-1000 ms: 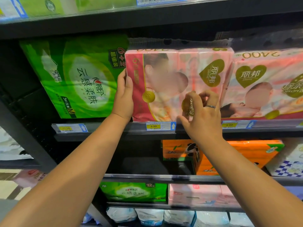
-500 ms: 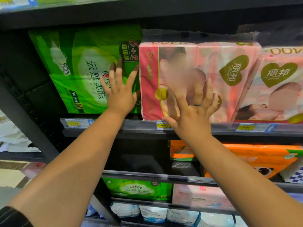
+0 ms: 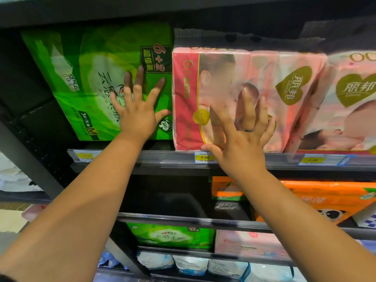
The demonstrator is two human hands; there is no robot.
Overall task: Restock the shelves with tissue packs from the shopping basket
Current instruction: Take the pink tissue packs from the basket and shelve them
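**So, both palms flat on the packs, top shelf**

Okay, the left hand (image 3: 138,117) is spread wide and pressed flat on the front of the big green tissue pack (image 3: 91,78), thumb pointing over toward the pink one. The right hand (image 3: 242,143) is doing the same on the pink tissue pack (image 3: 264,66): fingers straight and fanned out, nothing gripped, thumb down at the pack's bottom edge right above the 9.90 price tag (image 3: 204,157). There's a dark ring (image 3: 247,130) on one finger.

The pink pack stands upright on the shelf (image 3: 152,159), snug against the green pack on its left and a second pink pack (image 3: 354,110) on its right. One level down sits an orange pack (image 3: 325,200), and below that a smaller green pack (image 3: 171,236) beside a pale pink one. The hands are well apart, one per pack.
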